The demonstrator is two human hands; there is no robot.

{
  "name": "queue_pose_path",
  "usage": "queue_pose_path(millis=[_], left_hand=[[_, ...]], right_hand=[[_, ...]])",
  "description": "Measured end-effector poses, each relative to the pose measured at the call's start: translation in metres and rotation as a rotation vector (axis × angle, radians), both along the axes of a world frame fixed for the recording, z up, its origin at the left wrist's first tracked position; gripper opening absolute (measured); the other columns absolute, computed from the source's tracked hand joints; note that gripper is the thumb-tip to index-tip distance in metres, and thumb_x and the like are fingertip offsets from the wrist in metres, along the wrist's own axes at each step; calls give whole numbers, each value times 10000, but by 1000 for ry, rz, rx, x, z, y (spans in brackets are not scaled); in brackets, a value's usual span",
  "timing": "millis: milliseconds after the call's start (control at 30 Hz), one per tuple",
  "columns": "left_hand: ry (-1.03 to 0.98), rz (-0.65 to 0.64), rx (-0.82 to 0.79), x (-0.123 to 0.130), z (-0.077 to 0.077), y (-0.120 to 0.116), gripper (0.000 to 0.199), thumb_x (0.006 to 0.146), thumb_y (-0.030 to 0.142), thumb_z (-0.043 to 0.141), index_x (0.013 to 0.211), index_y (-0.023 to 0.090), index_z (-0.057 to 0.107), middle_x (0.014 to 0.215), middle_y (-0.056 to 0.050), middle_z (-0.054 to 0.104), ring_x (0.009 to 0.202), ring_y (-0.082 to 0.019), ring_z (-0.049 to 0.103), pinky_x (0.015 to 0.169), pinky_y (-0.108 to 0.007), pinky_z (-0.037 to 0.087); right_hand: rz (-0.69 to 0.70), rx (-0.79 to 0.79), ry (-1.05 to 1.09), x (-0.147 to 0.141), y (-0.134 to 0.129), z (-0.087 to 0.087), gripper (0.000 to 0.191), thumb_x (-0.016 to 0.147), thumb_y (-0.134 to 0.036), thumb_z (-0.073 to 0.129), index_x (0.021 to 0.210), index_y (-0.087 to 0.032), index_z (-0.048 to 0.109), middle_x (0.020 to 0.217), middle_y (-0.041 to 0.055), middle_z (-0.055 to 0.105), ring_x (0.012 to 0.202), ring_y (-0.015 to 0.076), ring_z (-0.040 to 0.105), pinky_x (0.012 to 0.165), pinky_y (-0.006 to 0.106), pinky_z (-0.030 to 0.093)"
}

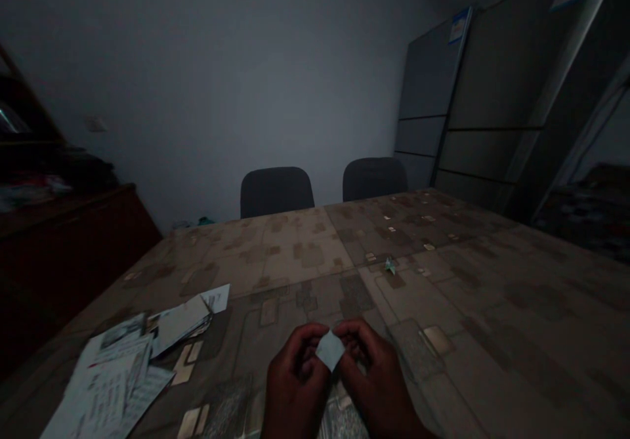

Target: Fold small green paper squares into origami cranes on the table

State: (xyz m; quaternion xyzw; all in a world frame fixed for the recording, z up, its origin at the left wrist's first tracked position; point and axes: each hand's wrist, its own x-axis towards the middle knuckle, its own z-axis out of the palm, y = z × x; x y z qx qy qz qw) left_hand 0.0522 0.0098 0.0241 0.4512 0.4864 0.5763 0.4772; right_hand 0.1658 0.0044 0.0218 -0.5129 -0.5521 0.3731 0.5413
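Note:
Both hands meet low in the middle of the head view, above the patterned tablecloth. Between them is a small folded piece of pale paper (330, 351), diamond-shaped from here. My left hand (296, 380) pinches its left side with thumb and fingers. On the opposite side, my right hand (370, 376) grips the paper the same way. The fingertips cover parts of its edges. Farther off, to the right of the hands, a tiny folded paper figure (390, 266) with greenish markings stands on the table.
Printed sheets (105, 380) lie scattered at the table's left, beside a stack of paper pieces (181, 321). Two dark chairs (276, 191) stand behind the patterned table (295, 255). A wooden cabinet (73, 249) is at the left, a sliding-door wardrobe (487, 98) at the right.

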Motion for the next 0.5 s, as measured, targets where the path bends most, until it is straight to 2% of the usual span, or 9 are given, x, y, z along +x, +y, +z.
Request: queue_pose_path(millis=[333,500], left_hand=[[162,-4,28,0,1,0,136,645,167,612,754,184,692,660,3,681,615,-170,617,545,-214,451],[130,-54,-74,-1,0,0,133,713,231,574,783,182,677,580,33,614,544,-146,555,494,-197,410]], right_hand=[[2,42,-199,4,0,-3,120,775,-129,540,815,-168,646,723,12,682,659,167,627,596,226,438],[33,-16,-202,0,3,-2,123,790,-118,506,793,-153,624,645,5,656,581,157,617,548,223,431]])
